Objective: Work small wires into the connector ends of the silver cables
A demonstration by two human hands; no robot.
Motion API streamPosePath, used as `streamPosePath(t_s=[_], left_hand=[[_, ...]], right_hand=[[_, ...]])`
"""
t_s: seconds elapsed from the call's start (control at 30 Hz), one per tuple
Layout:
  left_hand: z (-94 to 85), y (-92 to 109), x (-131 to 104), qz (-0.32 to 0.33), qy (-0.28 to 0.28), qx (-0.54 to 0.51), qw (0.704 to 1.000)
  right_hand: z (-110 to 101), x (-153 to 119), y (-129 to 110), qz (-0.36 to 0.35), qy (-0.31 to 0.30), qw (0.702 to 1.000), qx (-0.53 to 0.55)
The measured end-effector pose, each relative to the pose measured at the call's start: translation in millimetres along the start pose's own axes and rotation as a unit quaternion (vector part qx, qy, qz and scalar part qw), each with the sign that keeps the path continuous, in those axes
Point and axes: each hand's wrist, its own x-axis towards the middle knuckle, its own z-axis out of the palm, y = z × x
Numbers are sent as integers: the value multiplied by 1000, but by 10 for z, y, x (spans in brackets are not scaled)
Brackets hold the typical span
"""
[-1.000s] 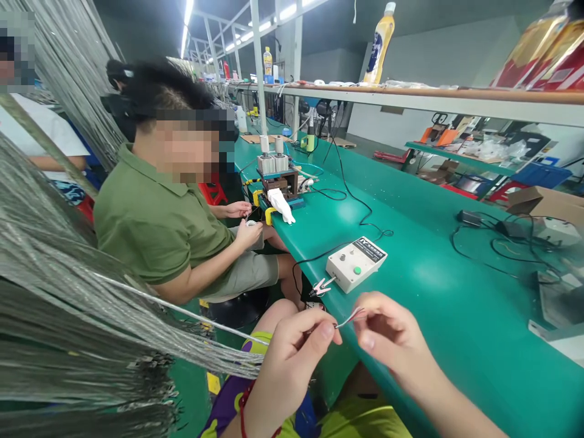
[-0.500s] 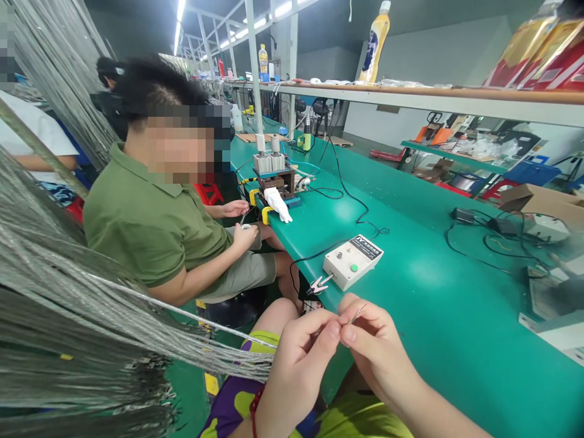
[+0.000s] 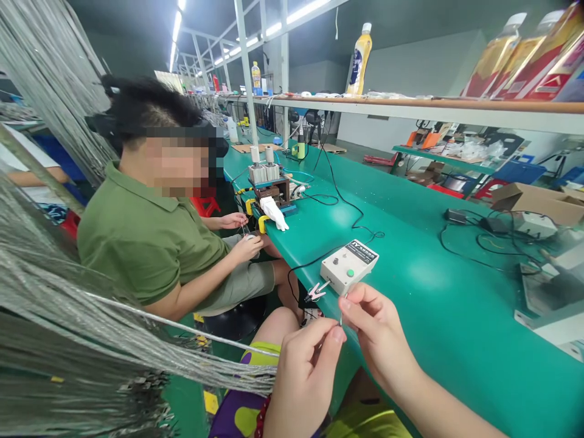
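My left hand (image 3: pixel 303 368) is closed, with thumb and forefinger pinching a thin wire (image 3: pixel 340 317). Up and to the right, my right hand (image 3: pixel 382 331) pinches the other end of this wire, so a short piece shows between the two sets of fingertips. Long grey braided cables (image 3: pixel 219 356) come in from the left and pass behind my left wrist. Just beyond my hands, a white control box (image 3: pixel 335 281) with a green button sits on the green table (image 3: pixel 424 310). A small pinkish clip (image 3: pixel 316 292) sticks out from its near side.
A co-worker in a green shirt (image 3: pixel 137 243) sits at the left, handling a small item. Near them stands a clamped machine (image 3: pixel 278 194) with a white glove (image 3: pixel 274 214). Black cables (image 3: pixel 474 243) lie at the right. Bottles (image 3: pixel 360 61) stand on the shelf (image 3: pixel 410 109).
My hands have moved apart: the right one has risen slightly, the left one dropped a little. The wire now shows stretched between them. The view has shifted slightly.
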Motion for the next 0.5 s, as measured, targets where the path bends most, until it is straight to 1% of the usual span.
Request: streamPosePath(t_s=[0.1,0.2,0.23,0.3,0.37,0.43,0.5], left_hand=[[-37,8,-11,-13,-17,-33,999],[-100,-39,-46,-35,-22,-97,994],[-115,-73,-56,-44,-16,-126,991],[-130,-152,-69,-62,-13,-196,979],[-120,-214,-70,-73,-24,-252,965],[-98,-231,-60,-70,-31,-272,959],[-78,-201,-40,-56,-28,-268,961]], right_hand=[[-84,102,-64,-14,19,1000,8],[-182,149,-143,-58,35,997,38],[-201,138,-153,-74,24,996,46],[-205,73,-131,-90,-19,995,47],[-162,-23,-64,-80,-71,994,25],[-95,-115,13,-65,-115,991,-14],[-33,-175,68,-65,-131,988,-45]])
